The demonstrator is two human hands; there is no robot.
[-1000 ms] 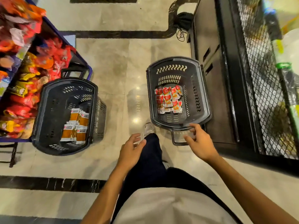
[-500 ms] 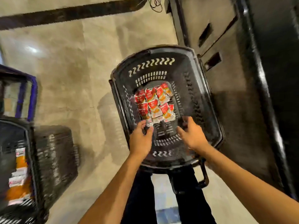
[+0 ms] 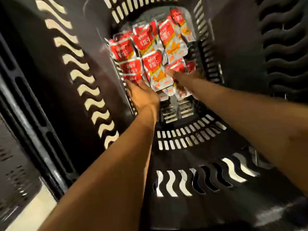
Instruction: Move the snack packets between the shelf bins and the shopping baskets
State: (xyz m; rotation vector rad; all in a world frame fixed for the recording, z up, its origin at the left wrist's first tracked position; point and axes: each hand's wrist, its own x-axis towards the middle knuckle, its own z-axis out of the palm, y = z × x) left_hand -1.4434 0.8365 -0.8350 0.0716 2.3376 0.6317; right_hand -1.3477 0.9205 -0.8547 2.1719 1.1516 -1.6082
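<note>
I look straight down into a black plastic shopping basket [image 3: 100,39] that fills the view. On its slotted bottom lies a pile of several red, silver and orange snack packets [image 3: 148,42]. My left hand [image 3: 141,95] rests at the pile's near left corner, its fingertips touching the lowest red packets and partly hidden by them. My right hand [image 3: 185,77] is blurred and lies on the pile's near right side. Its thumb is on a red packet and its fingers are spread toward the basket's right wall. No packet is lifted off the pile.
The basket's walls with wavy slots rise on all sides around my forearms. Its left rim [image 3: 33,124] runs down the left edge. A strip of pale floor [image 3: 33,212] shows at the bottom left beside another dark perforated surface [image 3: 13,172].
I have leaned far down into the basket. Both hands moved from its near edge deep inside onto the packet pile. The second basket and the shelf went out of view.
</note>
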